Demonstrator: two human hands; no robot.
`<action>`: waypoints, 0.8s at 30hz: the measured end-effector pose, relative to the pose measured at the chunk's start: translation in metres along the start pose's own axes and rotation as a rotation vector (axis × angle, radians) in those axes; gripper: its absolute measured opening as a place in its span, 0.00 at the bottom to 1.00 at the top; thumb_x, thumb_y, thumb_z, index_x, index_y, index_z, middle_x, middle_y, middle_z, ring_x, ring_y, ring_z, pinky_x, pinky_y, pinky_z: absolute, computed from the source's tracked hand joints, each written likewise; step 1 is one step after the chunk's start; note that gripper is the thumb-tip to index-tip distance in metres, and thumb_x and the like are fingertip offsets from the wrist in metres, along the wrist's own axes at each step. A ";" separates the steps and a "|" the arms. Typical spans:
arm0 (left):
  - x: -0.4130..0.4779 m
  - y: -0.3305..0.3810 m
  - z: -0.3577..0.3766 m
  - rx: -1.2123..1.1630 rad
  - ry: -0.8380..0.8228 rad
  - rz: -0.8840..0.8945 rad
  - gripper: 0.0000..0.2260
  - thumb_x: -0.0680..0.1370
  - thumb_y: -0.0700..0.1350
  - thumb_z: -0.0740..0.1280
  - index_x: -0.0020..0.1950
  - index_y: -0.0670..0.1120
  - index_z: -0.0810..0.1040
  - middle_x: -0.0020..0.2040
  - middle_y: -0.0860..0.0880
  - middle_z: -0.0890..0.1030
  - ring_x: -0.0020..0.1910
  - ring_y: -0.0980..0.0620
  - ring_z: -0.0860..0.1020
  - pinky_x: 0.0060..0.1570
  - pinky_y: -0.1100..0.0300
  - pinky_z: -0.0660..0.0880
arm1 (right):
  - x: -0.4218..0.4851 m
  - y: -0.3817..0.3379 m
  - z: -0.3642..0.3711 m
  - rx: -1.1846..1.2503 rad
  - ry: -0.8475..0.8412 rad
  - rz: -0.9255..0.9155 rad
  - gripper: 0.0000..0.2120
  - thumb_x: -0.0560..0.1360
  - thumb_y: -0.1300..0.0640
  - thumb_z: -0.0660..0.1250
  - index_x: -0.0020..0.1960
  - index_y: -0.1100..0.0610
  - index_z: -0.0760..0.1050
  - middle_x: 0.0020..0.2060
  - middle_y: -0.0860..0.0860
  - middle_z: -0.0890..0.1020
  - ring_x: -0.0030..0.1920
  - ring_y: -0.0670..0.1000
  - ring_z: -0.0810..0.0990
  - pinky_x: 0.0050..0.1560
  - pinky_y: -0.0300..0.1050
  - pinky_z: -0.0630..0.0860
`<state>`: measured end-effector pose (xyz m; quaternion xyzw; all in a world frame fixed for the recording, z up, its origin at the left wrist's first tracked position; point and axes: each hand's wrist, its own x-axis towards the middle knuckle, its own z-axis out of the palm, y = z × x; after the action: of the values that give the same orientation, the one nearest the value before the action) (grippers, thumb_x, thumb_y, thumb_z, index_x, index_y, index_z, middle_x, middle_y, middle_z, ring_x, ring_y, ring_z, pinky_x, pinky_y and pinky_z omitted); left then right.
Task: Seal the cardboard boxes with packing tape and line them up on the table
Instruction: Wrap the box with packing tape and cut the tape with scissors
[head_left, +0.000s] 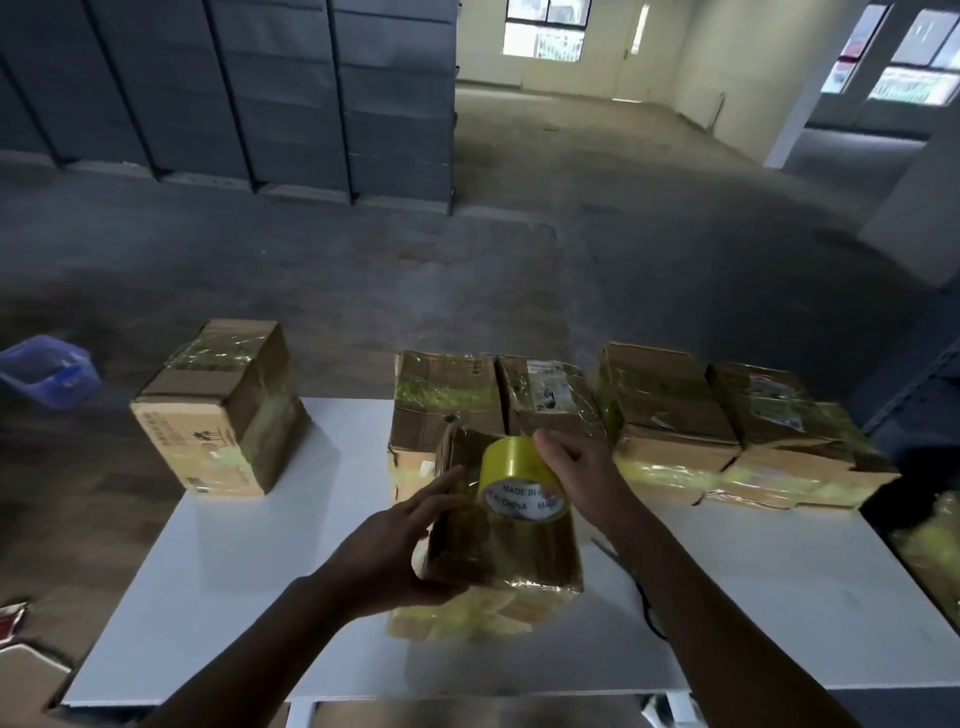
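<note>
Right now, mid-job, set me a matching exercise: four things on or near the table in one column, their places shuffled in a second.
Things
1. tape roll
2. box being taped
3. lone box
4. blue bin

Places
A. on the floor, left of the table
B. held by the left hand, front centre
C. on the table's far left corner, apart from the other boxes
D. gripped by the right hand

Pairs: 1-D, 2-B, 3-C, 4-A
</note>
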<state>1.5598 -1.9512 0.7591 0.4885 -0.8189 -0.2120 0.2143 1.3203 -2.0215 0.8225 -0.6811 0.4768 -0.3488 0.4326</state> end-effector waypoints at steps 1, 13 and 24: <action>-0.005 -0.004 0.000 0.040 0.045 0.020 0.37 0.65 0.63 0.75 0.70 0.61 0.62 0.76 0.69 0.50 0.64 0.56 0.75 0.52 0.65 0.77 | 0.000 -0.001 0.008 -0.008 0.002 0.001 0.19 0.80 0.50 0.60 0.32 0.45 0.77 0.25 0.43 0.73 0.28 0.41 0.73 0.33 0.35 0.69; -0.028 -0.037 -0.021 0.299 0.054 0.015 0.38 0.62 0.68 0.71 0.68 0.53 0.67 0.72 0.52 0.70 0.64 0.47 0.75 0.57 0.56 0.75 | 0.010 -0.018 0.032 -0.538 0.030 -0.054 0.22 0.80 0.50 0.61 0.28 0.51 0.66 0.21 0.46 0.66 0.22 0.44 0.64 0.27 0.42 0.60; 0.000 -0.005 0.007 0.450 -0.079 -0.078 0.55 0.61 0.71 0.69 0.76 0.38 0.57 0.75 0.39 0.63 0.75 0.40 0.59 0.71 0.41 0.63 | 0.009 -0.020 0.041 -0.286 -0.024 0.025 0.17 0.80 0.50 0.61 0.33 0.53 0.72 0.26 0.46 0.70 0.25 0.43 0.68 0.27 0.37 0.64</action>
<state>1.5596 -1.9524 0.7502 0.5465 -0.8338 -0.0509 0.0595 1.3668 -2.0159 0.8258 -0.7339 0.5250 -0.2634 0.3411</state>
